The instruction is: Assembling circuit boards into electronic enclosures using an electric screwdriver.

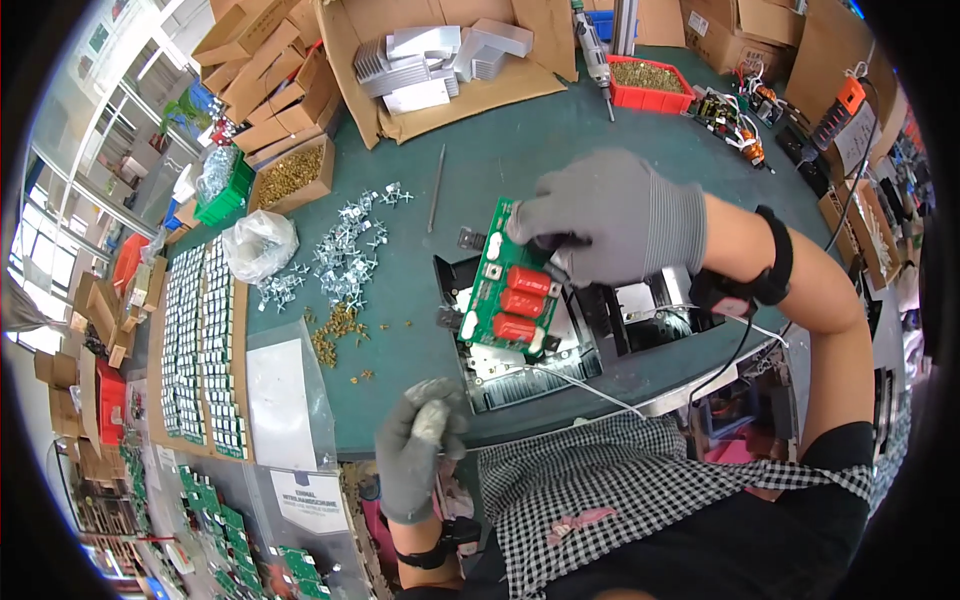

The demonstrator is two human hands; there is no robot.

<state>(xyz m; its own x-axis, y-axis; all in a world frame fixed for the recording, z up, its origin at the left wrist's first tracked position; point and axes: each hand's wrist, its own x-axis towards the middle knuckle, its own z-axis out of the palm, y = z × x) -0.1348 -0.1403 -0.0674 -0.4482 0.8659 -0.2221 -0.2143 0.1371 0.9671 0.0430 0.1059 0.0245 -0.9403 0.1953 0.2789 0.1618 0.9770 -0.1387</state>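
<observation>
Your right hand (618, 222) holds the green board (499, 284) by one end, likely sparing its red components (523, 303), over the housing (545, 386) near the front edge of the table (408, 285). Left hand (412, 452): grip indeterminate.

R hand (612, 218) fwd, pinching; R elbow (846, 322) bent; L hand (415, 448) closer in, loosely curled

Dark green flat-topped workbench (400, 260): spread before me across the frame's middle
White-framed glass partition (118, 100): standing at upper left
Pale-framed windowpanes (62, 265): far left, glaring white, brightest spot around me
</observation>
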